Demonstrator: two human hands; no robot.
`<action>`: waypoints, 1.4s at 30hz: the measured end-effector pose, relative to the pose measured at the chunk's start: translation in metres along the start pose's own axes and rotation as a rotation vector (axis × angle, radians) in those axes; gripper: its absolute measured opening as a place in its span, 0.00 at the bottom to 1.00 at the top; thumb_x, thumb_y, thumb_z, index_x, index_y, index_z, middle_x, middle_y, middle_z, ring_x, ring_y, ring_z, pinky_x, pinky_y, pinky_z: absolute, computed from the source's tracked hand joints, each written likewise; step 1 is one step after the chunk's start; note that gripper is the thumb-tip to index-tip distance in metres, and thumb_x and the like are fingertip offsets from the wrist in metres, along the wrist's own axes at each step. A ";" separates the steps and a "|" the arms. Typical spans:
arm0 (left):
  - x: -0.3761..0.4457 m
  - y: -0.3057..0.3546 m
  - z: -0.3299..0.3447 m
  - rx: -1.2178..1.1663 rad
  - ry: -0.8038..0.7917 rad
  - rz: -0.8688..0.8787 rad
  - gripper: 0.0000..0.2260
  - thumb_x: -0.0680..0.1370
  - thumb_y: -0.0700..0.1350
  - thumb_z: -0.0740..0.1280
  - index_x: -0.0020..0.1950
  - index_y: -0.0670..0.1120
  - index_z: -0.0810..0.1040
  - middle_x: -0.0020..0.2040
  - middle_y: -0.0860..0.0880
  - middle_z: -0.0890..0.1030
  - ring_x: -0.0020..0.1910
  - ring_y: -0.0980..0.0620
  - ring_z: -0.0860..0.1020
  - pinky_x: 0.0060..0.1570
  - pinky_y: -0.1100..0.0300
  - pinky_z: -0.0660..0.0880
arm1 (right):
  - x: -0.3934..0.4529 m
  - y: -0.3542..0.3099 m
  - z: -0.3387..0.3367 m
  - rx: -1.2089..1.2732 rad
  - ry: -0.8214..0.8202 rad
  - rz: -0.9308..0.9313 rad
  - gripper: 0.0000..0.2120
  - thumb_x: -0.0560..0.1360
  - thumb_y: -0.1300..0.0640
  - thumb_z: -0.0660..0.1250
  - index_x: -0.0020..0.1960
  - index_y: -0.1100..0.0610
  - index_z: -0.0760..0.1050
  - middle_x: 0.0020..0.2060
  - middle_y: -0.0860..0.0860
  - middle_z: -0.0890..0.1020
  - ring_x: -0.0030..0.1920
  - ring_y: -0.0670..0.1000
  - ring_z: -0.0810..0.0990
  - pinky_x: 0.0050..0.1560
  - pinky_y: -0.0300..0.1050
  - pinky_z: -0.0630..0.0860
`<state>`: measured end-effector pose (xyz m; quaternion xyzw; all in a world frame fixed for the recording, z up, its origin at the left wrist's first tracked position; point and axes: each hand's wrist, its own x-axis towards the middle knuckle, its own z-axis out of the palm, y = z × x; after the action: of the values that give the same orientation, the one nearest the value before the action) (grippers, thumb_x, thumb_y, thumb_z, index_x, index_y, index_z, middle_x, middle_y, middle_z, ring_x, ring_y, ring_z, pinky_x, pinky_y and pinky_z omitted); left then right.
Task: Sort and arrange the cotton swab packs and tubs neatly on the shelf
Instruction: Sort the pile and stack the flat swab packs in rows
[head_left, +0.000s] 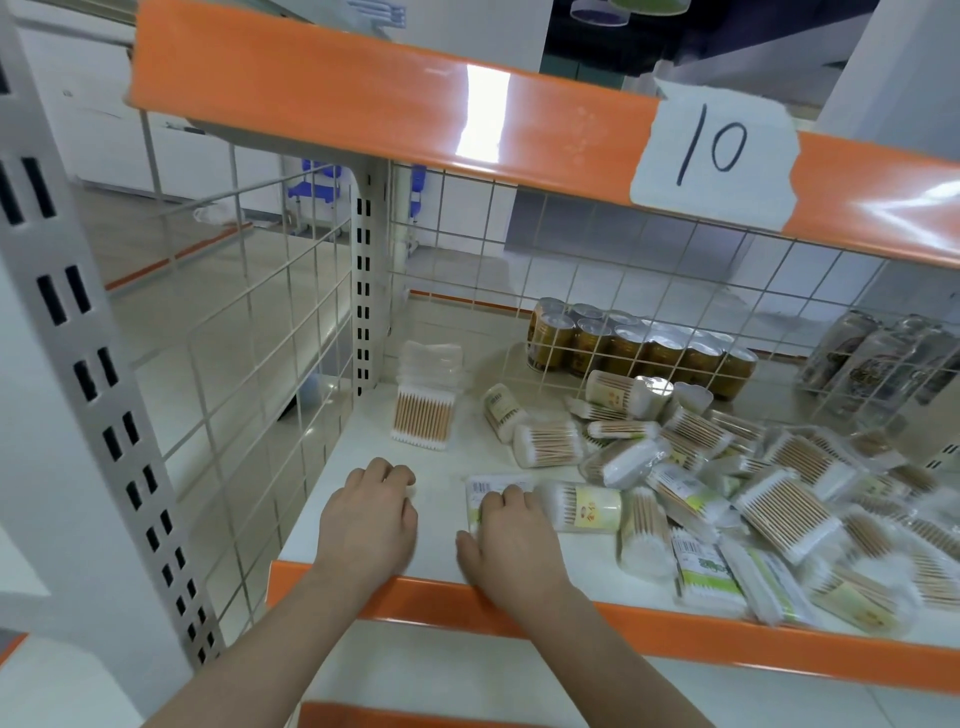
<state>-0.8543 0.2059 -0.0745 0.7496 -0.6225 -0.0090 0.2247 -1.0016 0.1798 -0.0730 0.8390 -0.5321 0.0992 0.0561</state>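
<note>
Hands are reaching over the orange front edge of the shelf (675, 631), both palm down on its white surface. The left hand (370, 519) is lying on a bare patch near the front left corner, its fingers curled loosely under and holding nothing. The right hand (511, 540) is resting just beside it, its fingers bent over the near end of a flat pack with a barcode (493, 488), though whether it is gripping or only touching the pack is hard to tell. Right beside that pack a round tub of swabs with a yellow label (582, 506) is lying on its side. Further right, a loose heap of swab packs and tubs (779, 493) is spreading across the shelf, tilted and overlapping. In the back left corner a neat stack of packs (423, 410) is sitting well apart from the heap. Behind the wire grid at the back, a bundle of gold cans (639, 351) is standing. On the orange edge of the shelf above, a paper label marked 10 (714, 156) is hanging
</note>
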 end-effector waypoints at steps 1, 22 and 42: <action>0.000 0.001 0.000 0.003 -0.004 -0.001 0.15 0.79 0.45 0.56 0.65 0.50 0.70 0.62 0.51 0.71 0.59 0.51 0.70 0.51 0.60 0.68 | -0.001 -0.001 -0.002 0.010 0.025 -0.021 0.19 0.72 0.46 0.66 0.52 0.63 0.75 0.48 0.58 0.77 0.51 0.57 0.76 0.52 0.48 0.72; 0.001 0.003 0.003 -0.081 0.001 0.014 0.14 0.78 0.44 0.58 0.64 0.49 0.73 0.59 0.50 0.73 0.57 0.50 0.71 0.47 0.59 0.68 | 0.057 0.057 -0.028 0.013 -0.597 -0.269 0.20 0.67 0.48 0.71 0.51 0.55 0.66 0.55 0.53 0.71 0.56 0.53 0.65 0.51 0.44 0.61; 0.018 0.025 0.009 -0.185 -0.066 0.066 0.16 0.81 0.54 0.53 0.59 0.50 0.76 0.54 0.52 0.76 0.54 0.52 0.73 0.49 0.60 0.70 | 0.052 0.067 -0.041 0.169 -0.137 -0.179 0.41 0.65 0.46 0.72 0.72 0.53 0.57 0.64 0.52 0.62 0.64 0.52 0.60 0.63 0.43 0.61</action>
<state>-0.8759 0.1829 -0.0687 0.7040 -0.6505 -0.0836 0.2725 -1.0457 0.1137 -0.0217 0.8895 -0.4477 0.0806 -0.0424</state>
